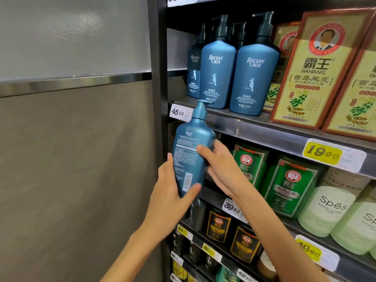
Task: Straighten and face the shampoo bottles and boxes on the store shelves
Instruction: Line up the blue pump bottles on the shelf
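I am gripping the blue bottle (189, 155), back label facing me: my left hand (171, 192) is curling its fingers round the base, my right hand (221, 169) wrapping the side. Matching bottles (217, 72) are standing on the shelf (264, 131) above my fingers.

A shop: price tags (322, 153) front shelves (264, 129) of shampoo.

So my left hand (168, 192) and right hand (219, 165) both grip a blue pump bottle (189, 151), back label toward me, just below the matching bottles (216, 74) left of yellow boxes (311, 74).
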